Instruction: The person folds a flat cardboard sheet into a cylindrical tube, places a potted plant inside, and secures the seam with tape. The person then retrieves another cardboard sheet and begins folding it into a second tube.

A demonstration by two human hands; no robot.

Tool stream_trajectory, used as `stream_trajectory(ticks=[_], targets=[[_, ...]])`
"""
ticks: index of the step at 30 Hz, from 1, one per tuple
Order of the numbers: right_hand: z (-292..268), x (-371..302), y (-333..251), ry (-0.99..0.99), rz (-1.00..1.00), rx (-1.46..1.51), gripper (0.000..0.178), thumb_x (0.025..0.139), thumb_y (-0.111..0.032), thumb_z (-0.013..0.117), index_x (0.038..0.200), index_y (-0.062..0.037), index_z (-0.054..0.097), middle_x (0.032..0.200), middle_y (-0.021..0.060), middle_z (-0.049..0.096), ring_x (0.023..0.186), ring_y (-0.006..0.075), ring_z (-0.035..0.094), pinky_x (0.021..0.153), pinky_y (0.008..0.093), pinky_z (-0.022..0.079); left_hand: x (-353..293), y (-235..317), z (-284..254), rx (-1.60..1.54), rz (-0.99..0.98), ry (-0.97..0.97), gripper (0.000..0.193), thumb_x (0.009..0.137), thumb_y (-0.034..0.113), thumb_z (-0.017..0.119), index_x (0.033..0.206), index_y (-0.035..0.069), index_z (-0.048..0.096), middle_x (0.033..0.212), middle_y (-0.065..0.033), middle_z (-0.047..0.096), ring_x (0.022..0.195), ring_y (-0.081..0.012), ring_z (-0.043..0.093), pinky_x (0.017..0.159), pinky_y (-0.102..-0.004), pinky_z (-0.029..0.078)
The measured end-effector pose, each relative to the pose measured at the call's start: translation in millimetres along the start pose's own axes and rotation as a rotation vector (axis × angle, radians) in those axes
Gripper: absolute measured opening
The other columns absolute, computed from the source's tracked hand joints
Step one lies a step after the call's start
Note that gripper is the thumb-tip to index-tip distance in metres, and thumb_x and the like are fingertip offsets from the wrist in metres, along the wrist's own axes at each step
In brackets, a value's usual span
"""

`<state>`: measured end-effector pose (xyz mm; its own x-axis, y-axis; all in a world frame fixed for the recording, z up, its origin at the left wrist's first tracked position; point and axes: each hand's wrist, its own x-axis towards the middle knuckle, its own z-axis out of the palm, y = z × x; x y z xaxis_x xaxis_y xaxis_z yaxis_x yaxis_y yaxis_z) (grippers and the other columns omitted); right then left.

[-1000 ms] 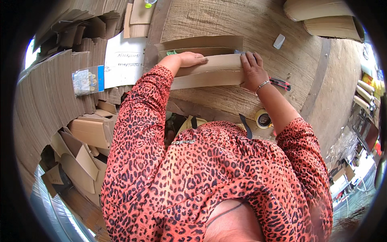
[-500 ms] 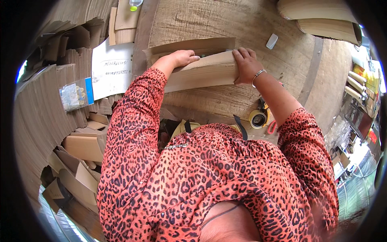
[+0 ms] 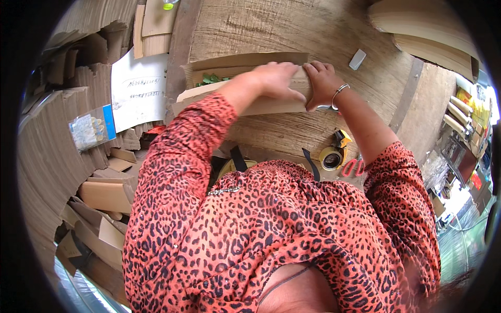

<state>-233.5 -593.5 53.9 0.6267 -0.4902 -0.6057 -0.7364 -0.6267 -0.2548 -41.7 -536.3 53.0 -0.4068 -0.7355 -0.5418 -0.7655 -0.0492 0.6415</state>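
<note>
A long, narrow cardboard box lies on the wooden table. Its far flap stands up, and green leaves show inside at the left. My left hand reaches across the top near the right end, fingers stretched out and thumb spread toward the near side; its palm is hidden. At the right end my right hand, with a bracelet at the wrist, grips the box, fingers over the top corner and thumb on the near side. Below that hand lie a tape dispenser and red-handled scissors.
Stacked cardboard sheets rise along the left, with a written-on white sheet and a clear packet against them. A small white object lies on the wooden table. More cardboard is stacked at the far right.
My left hand has moved right along the box, from its left part to near the right end. The green leaves now show plainly. My right hand stays at the box's right end.
</note>
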Motion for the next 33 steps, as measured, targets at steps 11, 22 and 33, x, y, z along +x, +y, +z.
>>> stream_trajectory(ticks=[11, 22, 33], targets=[[14.5, -12.4, -13.1, 0.276, -0.075, -0.067, 0.122, 0.044, -0.033, 0.093, 0.147, -0.0129, 0.030, 0.149, 0.0134, 0.036, 0.136, 0.0411, 0.033, 0.108, 0.0444, 0.040, 21.8, -4.8, 15.3, 0.056, -0.078, 0.062, 0.101, 0.055, 0.059, 0.083, 0.131, 0.002, 0.050, 0.129, -0.0146, 0.058, 0.118, -0.0297, 0.057, 0.098, -0.0396, 0.048], [40.1, -14.3, -13.9, 0.266, -0.041, -0.069, 0.116, 0.047, -0.025, 0.091, 0.146, -0.0110, 0.031, 0.147, 0.0111, 0.034, 0.135, 0.0390, 0.029, 0.112, 0.0432, 0.037, 16.9, -49.8, 2.8, -0.151, -0.155, -0.223, 0.088, 0.074, 0.066, 0.067, 0.137, 0.007, 0.051, 0.134, -0.0152, 0.057, 0.121, -0.0301, 0.056, 0.103, -0.0396, 0.043], [34.6, -11.7, -8.1, 0.302, -0.089, -0.005, 0.113, 0.046, -0.021, 0.091, 0.143, -0.0116, 0.034, 0.145, 0.0115, 0.037, 0.134, 0.0392, 0.032, 0.110, 0.0433, 0.040, -35.5, -178.7, -1.5, -0.135, -0.439, -0.276, 0.094, 0.084, 0.082, 0.034, 0.144, 0.011, 0.045, 0.148, -0.0140, 0.043, 0.138, -0.0285, 0.039, 0.112, -0.0439, 0.029]])
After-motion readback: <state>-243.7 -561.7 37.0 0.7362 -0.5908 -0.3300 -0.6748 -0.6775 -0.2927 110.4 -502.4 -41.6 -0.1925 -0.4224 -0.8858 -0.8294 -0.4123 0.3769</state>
